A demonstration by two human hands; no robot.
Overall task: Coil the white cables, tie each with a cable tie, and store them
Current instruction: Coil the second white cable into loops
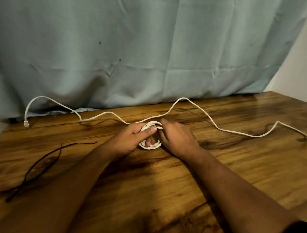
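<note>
Both your left hand (132, 135) and right hand (175, 134) grip the white cable coil (151, 146), hiding most of it; black cable ties (43, 165) lie left on the bench (223, 166).

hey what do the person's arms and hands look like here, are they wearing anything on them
Both forearms are bare up to the picture's edge. The left hand and right hand wear no gloves; no rings, watch or bracelet show. A dark bit, perhaps a sleeve, shows at the bottom right corner.

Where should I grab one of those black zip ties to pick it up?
Probably pinch a black cable tie near its far end, coming from above. The ties lie flat and crossed on the wooden table, and up there the ends spread apart, so a grip catches only one.
</note>
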